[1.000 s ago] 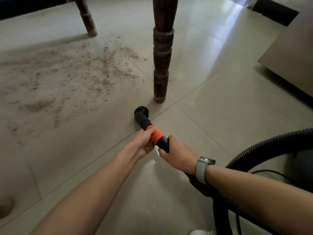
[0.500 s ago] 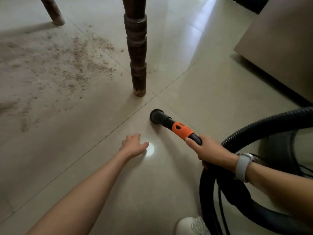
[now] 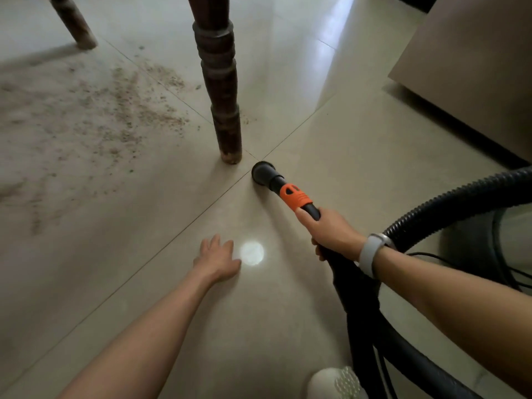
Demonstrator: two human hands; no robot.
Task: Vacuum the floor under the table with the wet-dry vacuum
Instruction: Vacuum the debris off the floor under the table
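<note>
My right hand (image 3: 331,233) grips the black vacuum wand just behind its orange collar (image 3: 296,196). The round black brush nozzle (image 3: 263,173) touches the tile right beside the foot of a dark turned table leg (image 3: 221,90). My left hand (image 3: 217,257) rests flat on the floor with straight fingers, holding nothing. Brown dirt (image 3: 121,110) is scattered over the tiles left of the leg, under the table. The ribbed black hose (image 3: 449,205) loops away to the right.
A second table leg (image 3: 76,24) stands at the far left. The grey vacuum body (image 3: 489,243) and its cord sit at the right edge. A beige cabinet (image 3: 475,64) fills the upper right. My white shoe (image 3: 336,383) is at the bottom.
My left hand let go of the wand and dropped flat onto the floor. My right hand carried the nozzle to the right of the table leg and then closer to its foot.
</note>
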